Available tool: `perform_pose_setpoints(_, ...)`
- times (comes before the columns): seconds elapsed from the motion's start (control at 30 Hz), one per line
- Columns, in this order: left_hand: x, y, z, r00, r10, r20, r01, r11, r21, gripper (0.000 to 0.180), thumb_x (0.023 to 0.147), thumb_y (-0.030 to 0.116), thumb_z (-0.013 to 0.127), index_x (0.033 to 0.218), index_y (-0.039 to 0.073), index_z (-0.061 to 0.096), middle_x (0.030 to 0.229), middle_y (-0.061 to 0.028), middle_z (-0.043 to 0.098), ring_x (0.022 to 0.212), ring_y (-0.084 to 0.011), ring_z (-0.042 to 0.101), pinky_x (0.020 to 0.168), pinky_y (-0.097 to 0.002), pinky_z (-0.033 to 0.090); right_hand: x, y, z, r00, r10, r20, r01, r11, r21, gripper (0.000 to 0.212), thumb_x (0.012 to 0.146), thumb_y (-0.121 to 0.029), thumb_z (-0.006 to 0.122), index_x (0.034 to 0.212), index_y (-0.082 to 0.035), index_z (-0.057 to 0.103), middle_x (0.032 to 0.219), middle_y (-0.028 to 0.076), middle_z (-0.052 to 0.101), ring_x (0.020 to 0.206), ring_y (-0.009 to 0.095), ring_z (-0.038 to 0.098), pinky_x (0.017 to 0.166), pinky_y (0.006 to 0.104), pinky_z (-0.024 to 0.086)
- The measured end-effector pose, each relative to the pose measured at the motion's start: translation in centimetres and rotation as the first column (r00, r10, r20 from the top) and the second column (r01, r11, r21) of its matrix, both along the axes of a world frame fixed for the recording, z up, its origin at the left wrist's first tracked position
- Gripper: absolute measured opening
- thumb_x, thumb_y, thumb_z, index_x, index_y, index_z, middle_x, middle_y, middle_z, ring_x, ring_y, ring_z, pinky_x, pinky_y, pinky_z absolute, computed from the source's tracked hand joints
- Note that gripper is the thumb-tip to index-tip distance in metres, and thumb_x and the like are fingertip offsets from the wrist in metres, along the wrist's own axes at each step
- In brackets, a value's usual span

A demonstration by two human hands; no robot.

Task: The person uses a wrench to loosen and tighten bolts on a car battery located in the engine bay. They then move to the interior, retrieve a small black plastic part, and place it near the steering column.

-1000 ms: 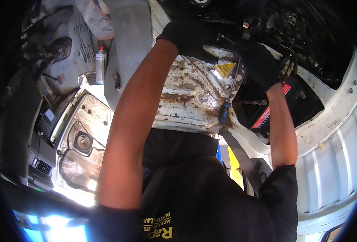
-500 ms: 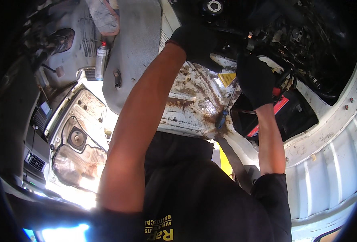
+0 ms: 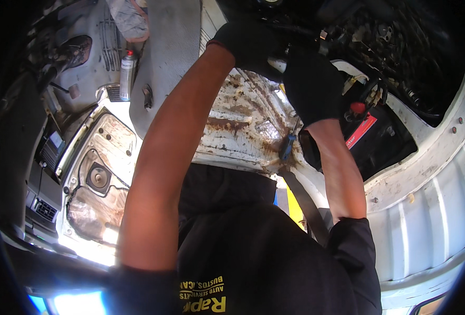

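Note:
Both hands wear black gloves and are close together at the edge of the dark engine bay. My left hand [image 3: 249,46] is closed, its fingers curled toward my right hand. My right hand [image 3: 314,86] is also closed, with the back of the glove turned up. Between them shows a small pale metallic piece [image 3: 278,64]; its kind is hidden by the gloves and shadow. Below the hands, a blue-handled tool [image 3: 287,147] lies on the rusty white body panel [image 3: 237,128]. A black battery with a red label [image 3: 362,131] sits beside my right wrist.
Dark hoses and engine parts [image 3: 384,39] fill the upper right. A grey seat [image 3: 172,47] stands left of my hands, with a spray can [image 3: 127,73] beyond it. An open door with a speaker [image 3: 99,178] is at far left. A dark strap [image 3: 306,202] hangs near my right elbow.
My right hand has moved left and up, closer to my left hand. The pale metallic piece now shows between them. The view has shifted slightly.

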State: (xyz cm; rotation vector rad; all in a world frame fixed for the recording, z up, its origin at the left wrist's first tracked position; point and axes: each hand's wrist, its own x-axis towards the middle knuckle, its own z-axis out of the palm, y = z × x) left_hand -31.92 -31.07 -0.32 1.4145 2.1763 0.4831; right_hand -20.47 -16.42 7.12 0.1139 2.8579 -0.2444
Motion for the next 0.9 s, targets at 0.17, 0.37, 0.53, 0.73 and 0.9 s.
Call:
perform_pose_setpoints(0.17,-0.5,0.2,0.8,1.000,-0.012,-0.019,0.011,1.000,-0.027,0.063,0.074,0.068,0.077,0.103,0.012,0.078,0.100,-0.0156,0.076,0.092,-0.0331,0.073,0.086,-0.0440,0.058,-0.3,0.3,-1.2,0.995,0.015,-0.103,-0.023,0.997,-0.074,0.018,0.083,-0.016,0.064,0.098,-0.009,0.073,0.092,0.012,0.070,0.089,0.030,0.070,0.076,0.0434,0.057)
perform_pose_setpoints(0.37,-1.0,1.0,3.0,0.999,-0.036,0.040,0.042,0.986,-0.159,0.064,0.074,0.067,0.077,0.105,0.011,0.077,0.102,-0.0168,0.075,0.094,-0.0337,0.073,0.088,-0.0455,0.058,2.9,7.7,-2.9,0.993,0.119,0.025,-0.108,0.956,-0.271,0.036,0.093,-0.015,0.058,0.127,-0.011,0.069,0.110,0.017,0.072,0.104,0.035,0.067,0.088,0.0445,0.055)
perform_pose_setpoints(0.53,-0.9,0.7,2.0,0.999,-0.011,0.045,0.015,0.996,-0.090,0.065,0.074,0.067,0.076,0.104,0.010,0.077,0.102,-0.0172,0.075,0.093,-0.0343,0.073,0.088,-0.0463,0.057,2.3,8.3,-2.4,0.987,0.042,0.155,0.004,0.957,-0.288,0.031,0.102,-0.027,0.053,0.123,-0.012,0.070,0.108,0.017,0.072,0.101,0.036,0.068,0.086,0.0461,0.054)
perform_pose_setpoints(0.73,-0.4,0.4,1.0,1.000,0.018,0.013,-0.017,0.997,-0.075,0.061,0.076,0.065,0.075,0.101,0.010,0.077,0.099,-0.0167,0.075,0.090,-0.0340,0.073,0.086,-0.0460,0.058,1.1,4.1,-1.2,0.977,-0.064,0.202,0.055,0.997,0.048,0.027,0.101,-0.032,0.053,0.101,-0.012,0.071,0.095,0.012,0.073,0.083,0.033,0.071,0.071,0.0476,0.056)
perform_pose_setpoints(0.9,-0.6,0.4,0.8,0.999,0.045,0.013,-0.045,0.998,-0.054,0.058,0.078,0.063,0.074,0.099,0.010,0.077,0.096,-0.0163,0.075,0.087,-0.0337,0.073,0.084,-0.0458,0.058,1.4,3.8,-1.7,0.995,0.049,0.084,-0.058,0.992,0.114,0.026,0.100,-0.032,0.054,0.087,-0.012,0.066,0.078,0.010,0.070,0.076,0.031,0.070,0.063,0.0473,0.055)
